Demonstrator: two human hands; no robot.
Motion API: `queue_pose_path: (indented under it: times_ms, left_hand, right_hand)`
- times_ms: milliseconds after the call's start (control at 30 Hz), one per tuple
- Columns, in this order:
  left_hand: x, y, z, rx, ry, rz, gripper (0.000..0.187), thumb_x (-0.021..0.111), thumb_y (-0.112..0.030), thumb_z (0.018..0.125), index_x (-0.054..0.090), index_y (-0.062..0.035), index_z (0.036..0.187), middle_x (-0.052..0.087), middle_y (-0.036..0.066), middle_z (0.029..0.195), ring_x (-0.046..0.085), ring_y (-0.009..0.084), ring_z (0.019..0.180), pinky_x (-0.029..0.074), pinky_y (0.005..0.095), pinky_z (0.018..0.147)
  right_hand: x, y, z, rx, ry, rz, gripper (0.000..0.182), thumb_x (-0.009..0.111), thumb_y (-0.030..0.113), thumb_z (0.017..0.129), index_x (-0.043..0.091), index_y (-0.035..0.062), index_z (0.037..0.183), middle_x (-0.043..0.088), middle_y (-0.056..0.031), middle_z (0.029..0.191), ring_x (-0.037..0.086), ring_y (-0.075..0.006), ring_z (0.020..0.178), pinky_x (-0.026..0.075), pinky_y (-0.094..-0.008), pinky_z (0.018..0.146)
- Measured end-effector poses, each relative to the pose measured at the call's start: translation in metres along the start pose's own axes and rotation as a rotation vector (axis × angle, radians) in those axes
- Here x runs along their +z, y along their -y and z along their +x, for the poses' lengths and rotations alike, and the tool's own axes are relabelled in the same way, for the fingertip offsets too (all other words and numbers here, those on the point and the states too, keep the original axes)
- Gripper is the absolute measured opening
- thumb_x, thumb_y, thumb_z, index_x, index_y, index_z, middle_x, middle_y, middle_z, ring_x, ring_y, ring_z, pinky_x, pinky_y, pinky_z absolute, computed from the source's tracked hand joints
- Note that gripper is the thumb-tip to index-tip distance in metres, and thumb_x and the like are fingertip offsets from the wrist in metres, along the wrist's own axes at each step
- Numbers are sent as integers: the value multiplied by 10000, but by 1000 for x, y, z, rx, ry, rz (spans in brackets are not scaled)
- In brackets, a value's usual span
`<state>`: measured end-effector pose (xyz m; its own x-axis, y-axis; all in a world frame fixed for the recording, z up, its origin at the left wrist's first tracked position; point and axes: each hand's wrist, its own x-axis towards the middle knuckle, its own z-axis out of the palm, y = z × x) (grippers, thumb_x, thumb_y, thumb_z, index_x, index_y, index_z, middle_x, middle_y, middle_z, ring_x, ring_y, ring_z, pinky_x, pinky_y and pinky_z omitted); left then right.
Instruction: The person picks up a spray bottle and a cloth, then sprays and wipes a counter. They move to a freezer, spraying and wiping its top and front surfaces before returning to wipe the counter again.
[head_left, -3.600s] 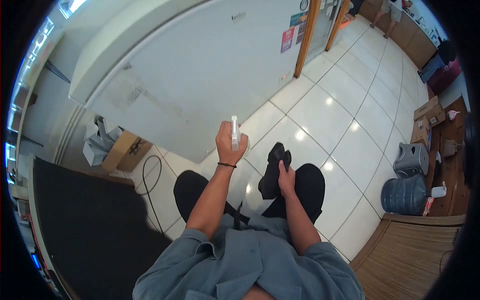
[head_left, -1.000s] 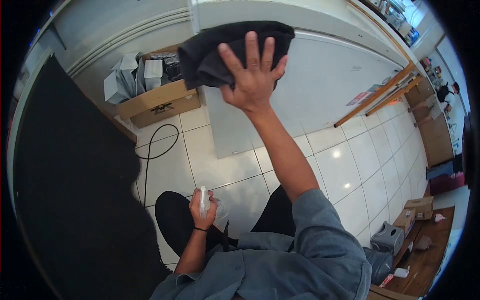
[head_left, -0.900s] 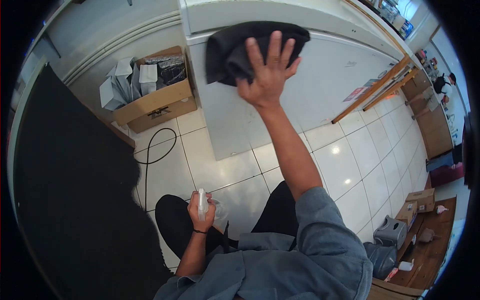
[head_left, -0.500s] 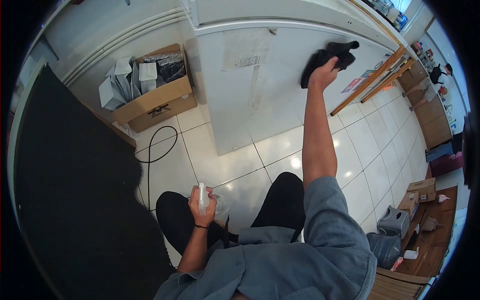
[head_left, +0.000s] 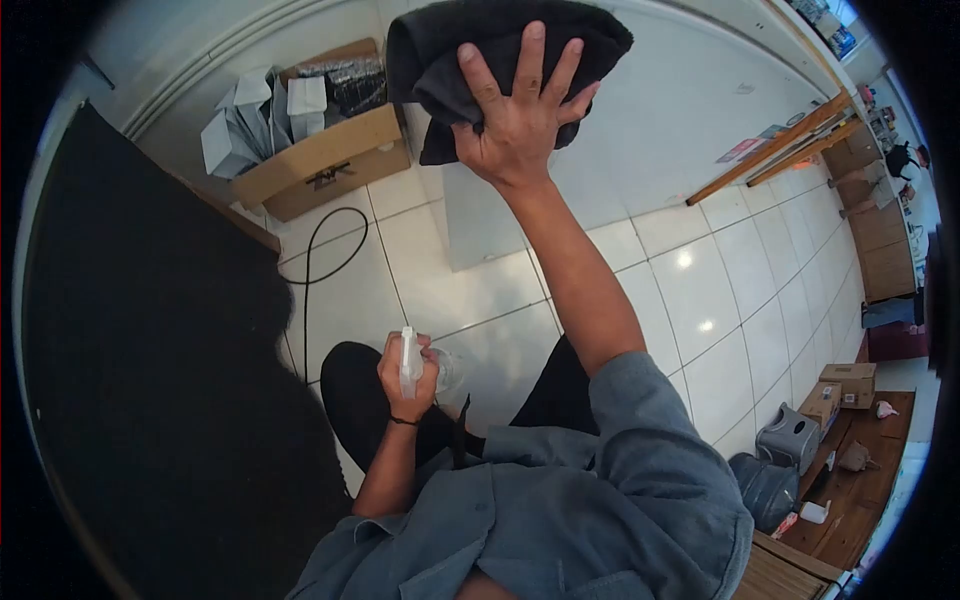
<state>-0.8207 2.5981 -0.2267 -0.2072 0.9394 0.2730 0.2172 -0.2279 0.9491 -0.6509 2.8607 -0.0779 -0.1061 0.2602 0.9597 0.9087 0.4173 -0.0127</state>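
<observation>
My right hand (head_left: 522,120) lies flat with its fingers spread over a bunched black cloth (head_left: 425,65) at the top of the view. Behind the cloth is the smooth side of a large white appliance (head_left: 660,130); its left part is covered by the cloth and hand. Low in the middle, close to my knee, my left hand (head_left: 408,385) is wrapped around a clear spray bottle (head_left: 447,372) with a white trigger head (head_left: 409,355). Part of the bottle's body is hidden behind the fingers.
An open cardboard box (head_left: 335,155) with packages stands against the wall, near a looped black cable (head_left: 310,245) on the tiled floor (head_left: 470,310). A dark panel (head_left: 160,380) fills the left side. Wooden legs (head_left: 765,150) and a person (head_left: 905,165) are at right.
My right hand has swept left and nearer with the cloth, its fingers now spread flat over it. The left hand still holds the spray bottle. The view has shifted slightly.
</observation>
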Motion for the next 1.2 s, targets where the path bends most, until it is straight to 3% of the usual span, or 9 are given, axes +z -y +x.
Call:
queue_pose_path:
  times_ms: [100, 300, 400, 567, 767, 900, 1033, 1100, 1200]
  left_hand:
    - [-1, 2, 0, -27, 35, -36, 207, 594, 27, 736, 594, 21, 942, 614, 114, 896, 642, 189, 723, 534, 302, 679]
    - [-3, 7, -5, -75, 61, -38, 199, 611, 30, 774, 575, 8, 968, 616, 96, 922, 614, 152, 816, 520, 290, 760]
    - [-3, 9, -6, -51, 46, 61, 202, 603, 38, 749, 591, 12, 949, 614, 108, 904, 617, 172, 791, 516, 296, 730]
    - [12, 5, -3, -60, 40, 52, 187, 603, 16, 748, 600, 15, 935, 615, 111, 878, 621, 183, 774, 514, 304, 711]
    - [39, -23, 8, -50, 41, -8, 193, 612, 2, 766, 591, 6, 958, 623, 116, 909, 618, 182, 777, 513, 301, 729]
    - [45, -42, 7, -55, -27, -53, 214, 614, 10, 774, 581, 16, 985, 620, 131, 945, 622, 185, 793, 519, 305, 747]
    - [47, -48, 10, -60, -83, -16, 226, 616, 16, 781, 574, 19, 1003, 622, 142, 961, 625, 181, 815, 522, 313, 766]
    - [44, -55, 7, -105, -99, 14, 228, 624, 17, 782, 579, 16, 1005, 627, 135, 969, 627, 180, 834, 522, 310, 767]
    - [42, -59, 9, -156, -126, 50, 225, 631, 12, 783, 587, 8, 1004, 631, 124, 965, 630, 180, 840, 522, 305, 763]
  right_hand:
    - [11, 2, -62, 22, 92, -20, 597, 686, 479, 729, 597, 466, 1319, 279, -127, 1620, 88, -460, 1499, -79, -729, 1092]
    - [33, 0, -220, -15, 318, 20, 639, 741, 444, 700, 567, 518, 1310, 144, -73, 1656, -11, -436, 1514, -19, -783, 1072]
    - [34, 1, -219, -17, 328, 41, 728, 775, 430, 668, 528, 531, 1345, 138, -70, 1657, -35, -434, 1516, 4, -797, 1056]
    - [25, 13, -119, 27, 119, 46, 729, 746, 465, 686, 519, 511, 1377, 163, -115, 1657, 29, -451, 1513, -27, -749, 1082]
    - [20, -10, -87, -77, -38, 2, 713, 696, 498, 669, 514, 559, 1356, 280, -21, 1631, 147, -361, 1519, -15, -709, 1109]
    - [12, -54, -97, -61, -20, -24, 632, 670, 500, 683, 583, 526, 1308, 315, -15, 1617, 155, -350, 1520, -16, -701, 1112]
    - [11, -116, -112, 14, -51, 13, 588, 664, 527, 688, 655, 430, 1267, 307, -110, 1615, 163, -418, 1509, -24, -712, 1101]
    - [8, -156, -131, 202, 5, 60, 783, 714, 535, 581, 585, 431, 1346, 268, -107, 1630, 140, -446, 1504, 53, -746, 1069]
    - [3, -218, -143, 387, -171, 124, 797, 601, 578, 792, 401, 289, 1507, 189, -195, 1637, 86, -492, 1498, 48, -746, 1074]
